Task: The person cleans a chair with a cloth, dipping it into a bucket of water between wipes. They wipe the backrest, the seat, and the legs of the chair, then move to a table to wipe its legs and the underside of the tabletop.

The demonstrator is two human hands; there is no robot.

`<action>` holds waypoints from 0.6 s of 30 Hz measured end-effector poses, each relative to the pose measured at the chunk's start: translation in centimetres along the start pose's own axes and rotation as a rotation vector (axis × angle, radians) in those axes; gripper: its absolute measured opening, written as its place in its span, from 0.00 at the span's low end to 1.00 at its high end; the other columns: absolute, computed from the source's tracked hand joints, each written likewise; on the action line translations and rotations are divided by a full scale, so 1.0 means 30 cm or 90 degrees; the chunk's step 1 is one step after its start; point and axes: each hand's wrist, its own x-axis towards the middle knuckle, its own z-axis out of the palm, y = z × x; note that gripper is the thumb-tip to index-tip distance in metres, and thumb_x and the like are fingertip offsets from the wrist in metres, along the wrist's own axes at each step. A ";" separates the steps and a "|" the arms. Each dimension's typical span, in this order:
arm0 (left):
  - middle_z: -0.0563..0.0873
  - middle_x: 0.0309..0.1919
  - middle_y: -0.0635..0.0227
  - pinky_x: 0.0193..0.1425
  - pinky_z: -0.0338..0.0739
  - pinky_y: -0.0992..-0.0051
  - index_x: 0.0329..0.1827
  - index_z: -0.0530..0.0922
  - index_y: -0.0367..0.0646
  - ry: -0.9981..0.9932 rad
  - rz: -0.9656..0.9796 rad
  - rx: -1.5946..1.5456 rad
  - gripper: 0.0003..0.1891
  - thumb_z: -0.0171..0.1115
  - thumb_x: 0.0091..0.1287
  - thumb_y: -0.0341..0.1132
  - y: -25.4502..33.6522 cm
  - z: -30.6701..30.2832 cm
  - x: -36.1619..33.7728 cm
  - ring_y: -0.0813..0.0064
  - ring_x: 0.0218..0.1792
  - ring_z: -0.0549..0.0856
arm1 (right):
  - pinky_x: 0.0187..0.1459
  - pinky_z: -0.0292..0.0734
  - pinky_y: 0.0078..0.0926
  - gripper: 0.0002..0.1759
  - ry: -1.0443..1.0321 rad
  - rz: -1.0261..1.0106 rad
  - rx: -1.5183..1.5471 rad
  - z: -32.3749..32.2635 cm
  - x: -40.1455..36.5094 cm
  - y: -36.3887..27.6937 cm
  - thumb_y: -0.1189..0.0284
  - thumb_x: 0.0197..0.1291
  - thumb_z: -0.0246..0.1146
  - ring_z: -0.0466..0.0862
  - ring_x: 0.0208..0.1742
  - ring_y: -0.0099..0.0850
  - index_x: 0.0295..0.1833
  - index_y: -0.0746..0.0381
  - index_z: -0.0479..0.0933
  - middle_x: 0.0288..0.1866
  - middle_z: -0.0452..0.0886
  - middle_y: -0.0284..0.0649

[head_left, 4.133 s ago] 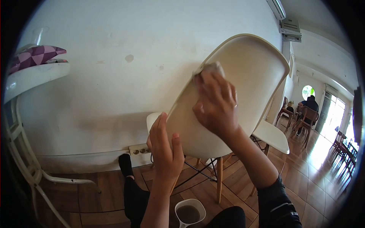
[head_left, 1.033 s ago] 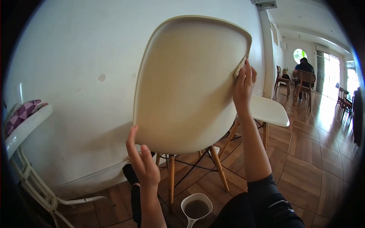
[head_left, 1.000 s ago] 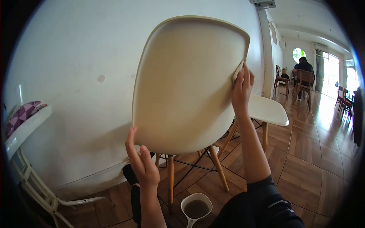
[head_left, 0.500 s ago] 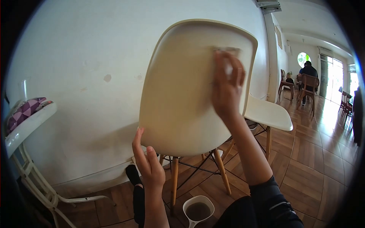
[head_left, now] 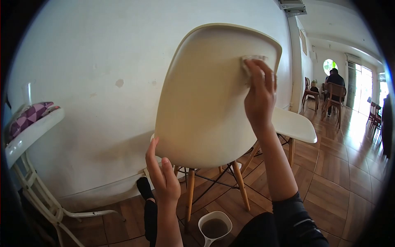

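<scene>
The back of a cream chair (head_left: 205, 103) on wooden legs faces me. My right hand (head_left: 260, 94) is closed on a pale, folded cloth (head_left: 255, 57), pressed against the upper right of the backrest. Part of the cloth is hidden behind my fingers. At the lower left edge of the shell, my left hand (head_left: 164, 179) steadies the chair, its thumb apart from the fingers. Below the chair, a white dipper (head_left: 230, 224) with murky liquid in it stands on the floor.
A second white chair seat (head_left: 294, 125) sits behind, at the right. On the left, a white chair (head_left: 35, 127) bears a purple patterned item (head_left: 31, 117). The white wall (head_left: 94, 82) runs alongside. Far back, a person (head_left: 335, 78) sits among wooden chairs.
My right hand and the cloth have shifted slightly to the right and down across the backrest. My left hand stays at the chair's edge.
</scene>
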 end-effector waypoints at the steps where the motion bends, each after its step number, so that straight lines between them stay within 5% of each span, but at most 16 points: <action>1: 0.68 0.63 0.52 0.70 0.54 0.63 0.67 0.59 0.34 0.002 0.006 -0.003 0.25 0.39 0.74 0.43 0.003 -0.003 0.005 0.62 0.66 0.65 | 0.60 0.65 0.39 0.26 -0.002 -0.002 0.004 0.009 -0.005 -0.018 0.84 0.48 0.52 0.70 0.59 0.42 0.56 0.59 0.75 0.57 0.73 0.40; 3: 0.68 0.63 0.53 0.70 0.55 0.63 0.67 0.59 0.34 0.007 0.014 -0.005 0.25 0.39 0.74 0.43 0.005 -0.011 0.011 0.62 0.66 0.65 | 0.60 0.65 0.39 0.26 0.049 -0.044 -0.046 0.039 -0.015 -0.069 0.84 0.47 0.53 0.70 0.60 0.43 0.56 0.60 0.75 0.59 0.72 0.40; 6: 0.68 0.63 0.53 0.69 0.55 0.63 0.68 0.59 0.34 -0.007 0.009 0.019 0.25 0.39 0.74 0.43 0.011 -0.004 0.004 0.62 0.66 0.65 | 0.60 0.66 0.41 0.26 -0.165 -0.199 -0.018 0.086 -0.104 -0.158 0.79 0.51 0.52 0.68 0.62 0.40 0.59 0.57 0.73 0.63 0.68 0.38; 9: 0.68 0.63 0.53 0.69 0.55 0.63 0.68 0.58 0.34 -0.017 0.014 -0.003 0.25 0.39 0.74 0.43 0.012 0.008 -0.002 0.62 0.66 0.65 | 0.59 0.66 0.38 0.28 -0.191 -0.277 -0.008 0.068 -0.076 -0.169 0.74 0.53 0.54 0.67 0.63 0.37 0.63 0.51 0.69 0.64 0.67 0.36; 18: 0.68 0.63 0.53 0.70 0.54 0.63 0.67 0.59 0.35 0.002 0.007 0.022 0.25 0.38 0.74 0.43 0.014 -0.021 0.005 0.61 0.66 0.65 | 0.65 0.54 0.44 0.26 0.020 0.181 -0.008 0.063 -0.024 0.107 0.72 0.64 0.50 0.62 0.62 0.46 0.69 0.57 0.61 0.67 0.59 0.48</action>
